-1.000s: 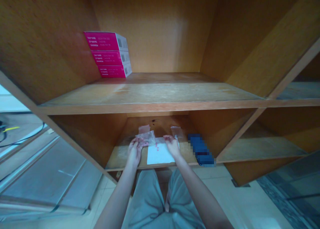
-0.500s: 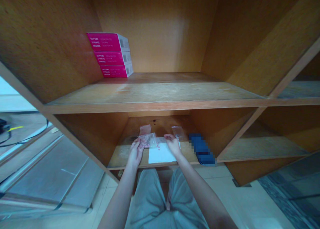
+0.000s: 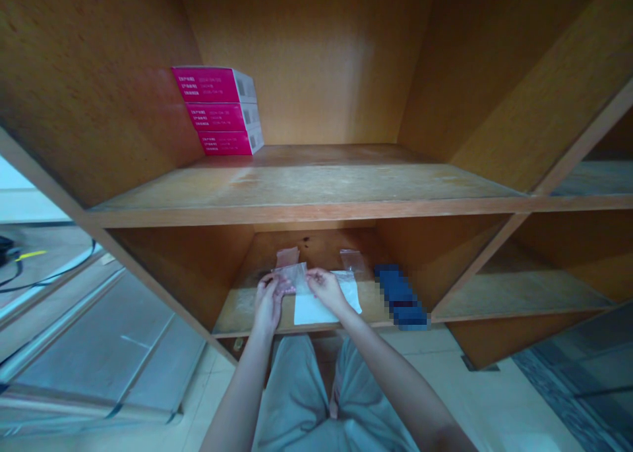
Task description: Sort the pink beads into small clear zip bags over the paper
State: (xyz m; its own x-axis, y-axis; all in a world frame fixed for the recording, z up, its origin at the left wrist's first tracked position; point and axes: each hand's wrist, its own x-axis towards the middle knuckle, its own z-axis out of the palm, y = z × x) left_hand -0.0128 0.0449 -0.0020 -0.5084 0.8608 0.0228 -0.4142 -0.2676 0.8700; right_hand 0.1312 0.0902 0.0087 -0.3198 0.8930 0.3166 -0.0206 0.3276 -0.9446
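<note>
Nearest, a pair of grey-green trousers shows below the lower shelf, with both bare forearms reaching over them. On that shelf, a white paper sheet lies near the front edge; to its right, well apart, is a dark blue object, pixelated past naming. Beyond the paper's near edge, the left hand grips the left side of a clear plastic bag, fingers drawn in, small pink pieces beside them. The right hand has its fingers bunched at the bag's right edge; whether they pinch anything, I cannot tell.

The step in hand looks like two-handed work at this bag, and the next move seems to call for a steady left hold and fine fingertip control on the right.

Farther back lie a pinkish packet and a clear zip bag. Above, three magenta cartons stand stacked on the upper shelf.
</note>
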